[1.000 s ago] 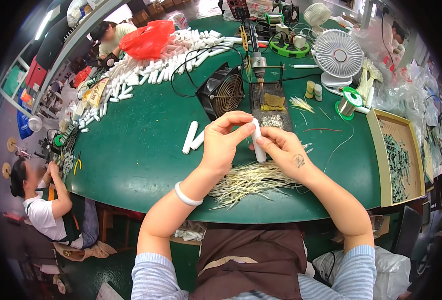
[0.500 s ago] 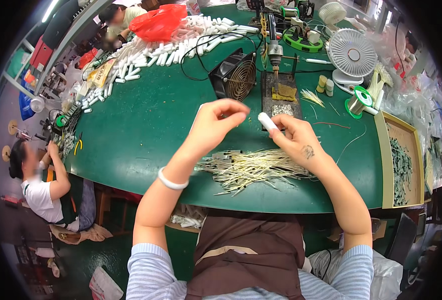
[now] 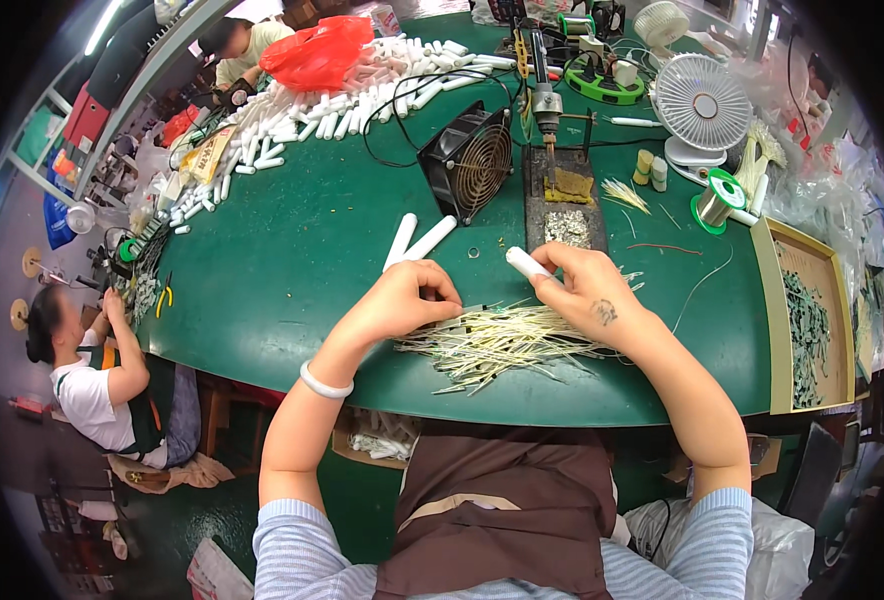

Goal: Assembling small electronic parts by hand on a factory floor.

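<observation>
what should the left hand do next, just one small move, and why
Probably pinch one of the wires and draw it free: the left hand is curled at the left end of their pile, while the right hand holds a white tube above it. Whether the left hand grips a wire now is unclear.

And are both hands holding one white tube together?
No, only the right hand holds a tube, while the left hand is at the wires.
</observation>
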Action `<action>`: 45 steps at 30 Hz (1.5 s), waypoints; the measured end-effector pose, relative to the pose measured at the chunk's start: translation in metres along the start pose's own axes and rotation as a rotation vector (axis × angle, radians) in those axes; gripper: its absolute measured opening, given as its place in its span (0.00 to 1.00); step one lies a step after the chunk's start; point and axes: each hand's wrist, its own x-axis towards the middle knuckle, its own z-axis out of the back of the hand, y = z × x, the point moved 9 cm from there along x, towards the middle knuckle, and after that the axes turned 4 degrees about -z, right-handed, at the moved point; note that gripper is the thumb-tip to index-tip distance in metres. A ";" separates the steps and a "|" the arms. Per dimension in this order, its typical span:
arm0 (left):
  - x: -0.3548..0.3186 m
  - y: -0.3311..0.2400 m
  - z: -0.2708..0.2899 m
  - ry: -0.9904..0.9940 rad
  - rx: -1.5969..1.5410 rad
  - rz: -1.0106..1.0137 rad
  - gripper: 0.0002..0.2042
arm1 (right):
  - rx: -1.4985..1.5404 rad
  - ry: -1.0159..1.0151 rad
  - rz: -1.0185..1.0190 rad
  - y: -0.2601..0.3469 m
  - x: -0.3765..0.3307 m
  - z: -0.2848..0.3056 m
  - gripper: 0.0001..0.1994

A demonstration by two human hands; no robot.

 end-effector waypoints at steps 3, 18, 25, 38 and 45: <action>0.006 -0.001 -0.006 0.003 0.008 0.076 0.06 | -0.043 0.042 -0.073 -0.006 0.001 -0.005 0.13; 0.025 -0.050 0.006 -0.181 0.038 -0.129 0.05 | 0.193 0.009 -0.090 -0.018 0.003 0.009 0.13; 0.027 -0.069 0.002 -0.217 0.027 -0.284 0.05 | 0.269 0.023 -0.058 -0.009 0.004 0.004 0.11; 0.051 -0.046 -0.026 -0.031 -0.386 -0.021 0.06 | 0.311 -0.069 -0.120 -0.018 0.003 0.008 0.06; 0.058 -0.050 -0.034 -0.049 -0.472 -0.038 0.05 | 0.212 -0.041 -0.132 -0.022 0.005 0.016 0.07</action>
